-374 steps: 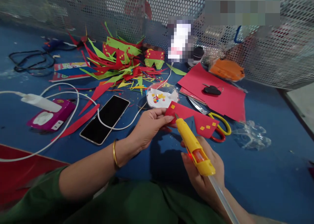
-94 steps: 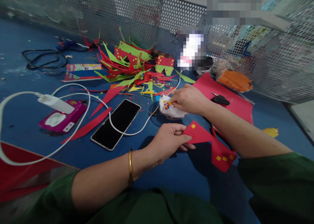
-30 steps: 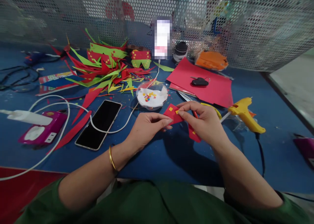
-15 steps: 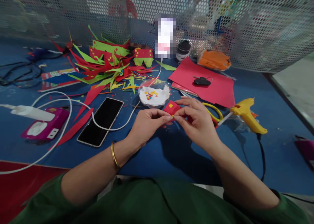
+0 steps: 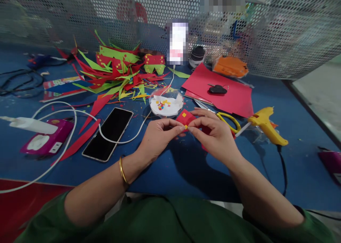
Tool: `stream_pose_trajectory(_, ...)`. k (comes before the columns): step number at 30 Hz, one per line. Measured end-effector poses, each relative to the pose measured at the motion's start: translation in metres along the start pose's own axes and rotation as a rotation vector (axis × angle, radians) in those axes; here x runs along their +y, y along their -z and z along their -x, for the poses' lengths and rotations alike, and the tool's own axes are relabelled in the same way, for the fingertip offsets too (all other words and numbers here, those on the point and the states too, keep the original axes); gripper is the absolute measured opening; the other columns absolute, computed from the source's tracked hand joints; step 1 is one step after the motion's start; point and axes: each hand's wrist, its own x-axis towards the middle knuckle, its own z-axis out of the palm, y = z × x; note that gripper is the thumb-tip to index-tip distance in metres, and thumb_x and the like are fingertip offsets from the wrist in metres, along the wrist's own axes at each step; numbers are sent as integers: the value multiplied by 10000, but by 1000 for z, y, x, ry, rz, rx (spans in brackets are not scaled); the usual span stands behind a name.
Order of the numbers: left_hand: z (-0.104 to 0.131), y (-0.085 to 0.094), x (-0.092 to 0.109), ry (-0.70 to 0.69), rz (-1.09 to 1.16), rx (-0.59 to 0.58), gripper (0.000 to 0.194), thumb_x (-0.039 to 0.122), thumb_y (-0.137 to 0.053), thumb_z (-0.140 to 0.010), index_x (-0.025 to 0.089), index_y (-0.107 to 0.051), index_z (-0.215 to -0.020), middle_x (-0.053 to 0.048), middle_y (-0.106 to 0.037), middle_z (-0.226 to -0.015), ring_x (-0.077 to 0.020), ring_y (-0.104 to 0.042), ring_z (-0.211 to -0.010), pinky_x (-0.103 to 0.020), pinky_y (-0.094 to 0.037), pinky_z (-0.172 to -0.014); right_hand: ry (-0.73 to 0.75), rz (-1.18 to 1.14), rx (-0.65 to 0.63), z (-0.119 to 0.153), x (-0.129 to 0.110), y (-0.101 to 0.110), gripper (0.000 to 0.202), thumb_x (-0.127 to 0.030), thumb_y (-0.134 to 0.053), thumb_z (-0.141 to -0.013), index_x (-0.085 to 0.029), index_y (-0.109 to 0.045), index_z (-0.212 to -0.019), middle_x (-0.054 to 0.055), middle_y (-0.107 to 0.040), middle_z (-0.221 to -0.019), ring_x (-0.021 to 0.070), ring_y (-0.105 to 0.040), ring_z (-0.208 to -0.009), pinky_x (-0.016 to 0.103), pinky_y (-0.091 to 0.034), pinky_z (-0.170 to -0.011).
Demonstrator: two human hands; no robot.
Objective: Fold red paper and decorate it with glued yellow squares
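Both my hands meet over the blue table, pinching a small red paper piece [image 5: 189,117] between them. One yellow square [image 5: 184,114] sits on its upper part, and a second yellow square [image 5: 186,127] lies at its lower edge, between my thumbs. My left hand [image 5: 159,138] grips the paper's left side with thumb and forefinger. On the right side, my right hand [image 5: 214,133] holds it the same way, its palm hiding part of the red paper. Just beyond my fingers stands a clear bowl [image 5: 167,115] with white paper and tiny coloured bits [image 5: 163,104] in it.
Red and green paper scraps [image 5: 117,70] pile up at the back left. A black phone [image 5: 108,134] with a white cable across it lies left. To the right are yellow-handled scissors [image 5: 231,119], a yellow glue gun [image 5: 269,125] and red sheets [image 5: 234,100] under a black key [image 5: 217,89].
The lower yellow square now shows more fully between my thumbs. Both hands keep their hold on the red paper, and the whole view has shifted slightly.
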Motion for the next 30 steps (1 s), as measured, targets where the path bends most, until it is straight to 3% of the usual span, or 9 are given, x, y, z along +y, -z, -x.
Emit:
stream_pose_trajectory(8,2,-1,1,6,15,2,140,266,-805,-717,145,-748,-760,-13,-738,-715,-132,-701,-667,-225,-513,-640,70,22,52,0,-3,2,84,-219,-655,-842,-253,-708,-786,62,-729,-1143,267,-612,-1222,506,-457,-1050)
stream_pose_trajectory(13,3,-1,3,-1,28,-12,133,256,-806,-722,143,-749,-760,-7,-736,-706,-121,-700,-667,-210,-503,-632,91,47,66,0,-2,1,51,-289,-686,-859,-257,-726,-853,72,-730,-1142,277,-618,-1209,506,-470,-1030)
stream_pose_trajectory(16,2,0,2,-7,37,-13,131,258,-804,-724,146,-750,-764,-7,-738,-709,-126,-702,-678,-214,-506,-633,191,166,95,0,-1,1,92,-308,-723,-850,-291,-746,-937,56,-728,-1167,287,-600,-1239,541,-396,-1098)
stream_pose_trajectory(22,2,0,1,-7,46,-14,125,252,-802,-721,145,-749,-756,-8,-735,-687,-125,-699,-669,-212,-505,-627,316,326,123,0,1,2,54,-286,-704,-877,-302,-753,-861,14,-756,-1095,272,-603,-1240,542,-322,-1150)
stream_pose_trajectory(25,2,0,1,-9,77,-3,138,258,-812,-709,145,-753,-761,-8,-738,-696,-135,-709,-670,-218,-510,-623,291,266,129,0,0,3,36,-279,-727,-857,-299,-756,-853,13,-757,-1080,269,-610,-1229,549,-326,-1154)
stream_pose_trajectory(30,3,-1,3,2,105,2,155,264,-830,-697,140,-760,-758,-9,-743,-710,-141,-723,-658,-215,-512,-617,90,-81,110,0,-3,4,54,-240,-724,-841,-259,-774,-830,44,-758,-1058,247,-656,-1152,474,-490,-1032)
